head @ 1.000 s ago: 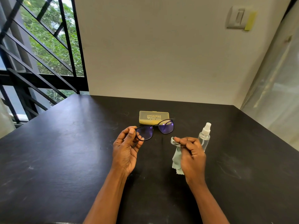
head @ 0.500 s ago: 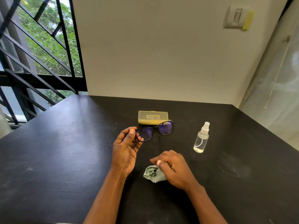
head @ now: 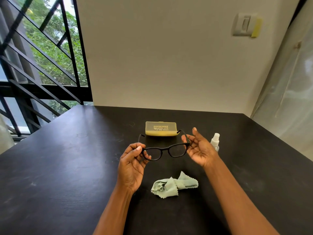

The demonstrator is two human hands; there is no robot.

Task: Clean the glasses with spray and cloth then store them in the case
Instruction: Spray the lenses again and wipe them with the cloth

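Black glasses [head: 165,150] hang between both hands, left hand [head: 133,164] pinching one corner, right hand [head: 199,149] the other.

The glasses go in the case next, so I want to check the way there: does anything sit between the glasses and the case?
Nothing visible does. Both hands hold the glasses just in front of the case, bare table between them. The case lid looks closed, though.

Black table [head: 67,167], yellow case [head: 160,128] at back, spray bottle [head: 215,141] right, crumpled green cloth [head: 174,184] near front
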